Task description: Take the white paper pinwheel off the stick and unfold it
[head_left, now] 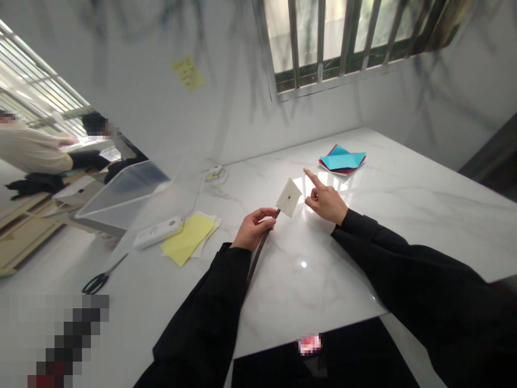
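Observation:
My left hand (253,229) is closed around a thin dark stick (258,253) that runs back toward my sleeve. A small white square of paper (289,197) is pinned at the stick's far tip, tilted like a diamond above the white marble table (404,199). My right hand (324,199) hovers just right of the paper, index finger stretched out and pointing up-left, the other fingers curled in, holding nothing. Both arms wear black sleeves.
A stack of blue and red paper squares (342,160) lies beyond my right hand. Yellow and white sheets (188,237), a white remote-like device (158,232) and black scissors (102,277) lie at the left. A clear plastic box (121,196) stands further left. People sit in the far left background.

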Demonstrator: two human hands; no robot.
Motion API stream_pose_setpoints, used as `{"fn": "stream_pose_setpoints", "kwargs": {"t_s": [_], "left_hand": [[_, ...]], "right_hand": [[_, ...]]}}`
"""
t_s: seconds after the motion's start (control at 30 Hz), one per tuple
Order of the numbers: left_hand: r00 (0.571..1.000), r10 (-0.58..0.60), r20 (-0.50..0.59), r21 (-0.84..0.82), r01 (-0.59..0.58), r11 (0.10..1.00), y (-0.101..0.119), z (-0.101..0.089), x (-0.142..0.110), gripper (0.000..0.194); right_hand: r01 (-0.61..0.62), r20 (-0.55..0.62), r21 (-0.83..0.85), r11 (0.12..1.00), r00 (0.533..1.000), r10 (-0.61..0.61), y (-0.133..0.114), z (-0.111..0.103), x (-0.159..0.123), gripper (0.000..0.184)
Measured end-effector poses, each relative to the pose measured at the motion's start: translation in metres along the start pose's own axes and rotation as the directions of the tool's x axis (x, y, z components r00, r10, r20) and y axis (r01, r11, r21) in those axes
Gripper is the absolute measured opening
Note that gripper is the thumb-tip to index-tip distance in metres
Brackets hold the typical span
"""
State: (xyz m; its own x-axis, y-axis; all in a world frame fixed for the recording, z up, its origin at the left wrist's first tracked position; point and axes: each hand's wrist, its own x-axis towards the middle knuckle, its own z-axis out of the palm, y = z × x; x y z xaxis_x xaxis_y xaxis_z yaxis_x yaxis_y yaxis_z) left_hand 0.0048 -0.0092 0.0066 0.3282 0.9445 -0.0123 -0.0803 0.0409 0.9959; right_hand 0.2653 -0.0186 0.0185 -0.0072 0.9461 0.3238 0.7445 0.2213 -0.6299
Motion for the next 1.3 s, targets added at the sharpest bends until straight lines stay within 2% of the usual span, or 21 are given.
{"fn": "stream_pose_setpoints", "kwargs": {"t_s": [0.03, 0.1, 0.2, 0.27, 0.47, 0.7, 0.77, 0.87, 0.9, 0.93, 0.97, 1.0, 1.03, 1.07, 1.1, 1.13, 1.17, 1.2, 1.3], "left_hand": [[1.0, 0.0, 0.003, -0.001, 0.0, 1.0, 0.0, 0.0, 0.0, 0.039], [1.0, 0.0, -0.005, -0.016, 0.0, 1.0, 0.001, 0.0, 0.0, 0.04], [0.999, -0.016, -0.031, -0.053, 0.014, 0.998, 0.002, -0.001, -0.001, 0.04], [0.999, -0.025, -0.042, -0.07, 0.022, 0.997, 0.002, -0.001, 0.0, 0.041], [0.999, -0.023, -0.048, -0.077, 0.019, 0.997, 0.004, 0.001, -0.001, 0.04], [0.999, -0.015, -0.03, -0.069, 0.013, 0.998, 0.002, 0.0, 0.0, 0.039], [1.0, -0.011, -0.029, -0.059, 0.009, 0.998, 0.001, 0.0, 0.0, 0.038], [0.999, -0.01, -0.03, -0.055, 0.009, 0.998, 0.001, 0.0, 0.0, 0.038], [0.999, -0.011, -0.032, -0.059, 0.009, 0.998, 0.001, 0.0, 0.0, 0.038], [0.999, -0.012, -0.034, -0.064, 0.01, 0.998, 0.002, 0.0, 0.0, 0.039], [0.999, -0.014, -0.038, -0.073, 0.011, 0.997, 0.003, 0.0, 0.0, 0.04], [0.999, -0.015, -0.047, -0.083, 0.011, 0.996, 0.003, 0.0, 0.0, 0.04], [0.998, -0.019, -0.059, -0.096, 0.013, 0.995, 0.004, 0.0, 0.0, 0.042], [0.997, -0.025, -0.073, -0.11, 0.016, 0.994, 0.004, 0.0, 0.0, 0.043], [0.996, -0.032, -0.087, -0.124, 0.022, 0.992, 0.005, -0.001, 0.0, 0.044], [0.994, -0.04, -0.1, -0.136, 0.026, 0.99, 0.006, -0.001, 0.0, 0.044], [0.993, -0.046, -0.107, -0.144, 0.031, 0.989, 0.006, -0.001, -0.001, 0.044], [0.993, -0.051, -0.109, -0.145, 0.035, 0.989, 0.006, -0.001, -0.001, 0.044], [0.993, -0.053, -0.108, -0.136, 0.038, 0.99, 0.007, 0.0, -0.001, 0.044]], "right_hand": [[0.01, 0.005, -0.013, 1.0, 1.0, -0.01, 0.001, -0.001, 0.0, 0.082], [0.012, 0.116, -0.064, 0.998, 0.993, -0.004, 0.006, -0.002, 0.001, 0.069], [0.001, 0.356, -0.124, 0.992, 0.933, 0.043, 0.014, -0.002, 0.004, 0.045], [-0.013, 0.395, -0.126, 0.992, 0.917, 0.062, 0.018, -0.002, 0.005, 0.036], [-0.028, 0.354, -0.104, 0.994, 0.933, 0.064, 0.017, 0.001, 0.005, 0.032], [-0.046, 0.258, -0.17, 0.984, 0.962, 0.09, 0.014, 0.0, 0.006, 0.026], [-0.061, 0.191, -0.155, 0.986, 0.977, 0.091, 0.011, -0.002, 0.006, 0.033], [-0.101, 0.06, -0.084, 0.991, 0.993, 0.106, 0.006, -0.005, 0.005, 0.061], [-0.114, 0.041, -0.052, 0.992, 0.992, 0.116, 0.005, -0.005, 0.005, 0.068], [-0.119, 0.082, -0.013, 0.993, 0.989, 0.12, 0.004, -0.005, 0.004, 0.071], [-0.113, 0.198, 0.035, 0.993, 0.975, 0.104, 0.003, -0.003, 0.003, 0.07], [-0.102, 0.377, 0.101, 0.99, 0.925, 0.057, 0.002, -0.001, 0.002, 0.065], [-0.097, 0.57, 0.182, 0.979, 0.821, -0.025, 0.001, 0.002, 0.0, 0.057], [-0.106, 0.724, 0.263, 0.959, 0.679, -0.123, 0.001, 0.005, -0.001, 0.05], [-0.125, 0.811, 0.328, 0.936, 0.545, -0.212, 0.0, 0.009, -0.003, 0.044], [-0.146, 0.844, 0.374, 0.916, 0.463, -0.271, -0.001, 0.011, -0.004, 0.04], [-0.161, 0.847, 0.4, 0.902, 0.442, -0.297, -0.002, 0.014, -0.005, 0.038], [-0.171, 0.84, 0.409, 0.896, 0.454, -0.296, -0.002, 0.015, -0.006, 0.038], [-0.182, 0.804, 0.359, 0.915, 0.559, -0.204, -0.003, 0.014, -0.004, 0.033]]}}
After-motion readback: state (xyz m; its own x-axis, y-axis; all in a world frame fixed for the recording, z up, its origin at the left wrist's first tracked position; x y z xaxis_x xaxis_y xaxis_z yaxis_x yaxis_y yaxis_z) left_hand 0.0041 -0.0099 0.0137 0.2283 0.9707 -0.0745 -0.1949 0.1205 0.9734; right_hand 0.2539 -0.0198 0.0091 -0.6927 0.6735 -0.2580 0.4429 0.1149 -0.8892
